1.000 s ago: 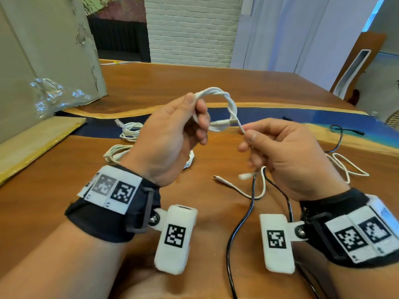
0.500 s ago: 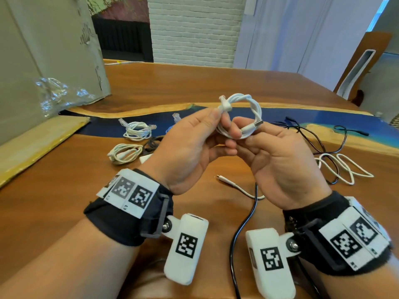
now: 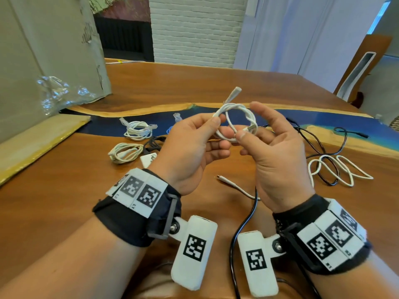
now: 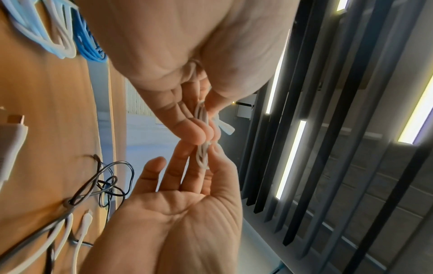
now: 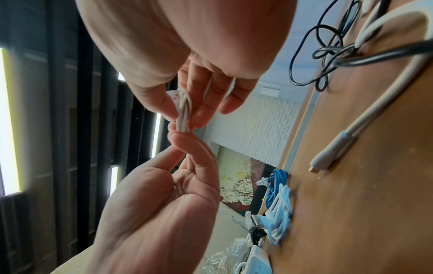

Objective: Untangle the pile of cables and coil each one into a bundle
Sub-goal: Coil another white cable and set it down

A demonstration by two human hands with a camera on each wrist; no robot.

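Left hand (image 3: 190,152) pinches the white coil (image 3: 236,121) at its 9 o'clock; right hand (image 3: 274,152) grips its plug end (image 3: 250,128) at 4 o'clock, nearer.

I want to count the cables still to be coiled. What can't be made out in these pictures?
- Loose black cable: the head view's bottom edge cuts it off, so its end is unseen.
- Black and white cable tangle: strands cross; the count is unclear, and the right hand hides part.
- Blue cable bundle: mostly hidden behind the left hand.
- Small white cable coil: the fingers cover part, so whether its ends are tucked is unclear.
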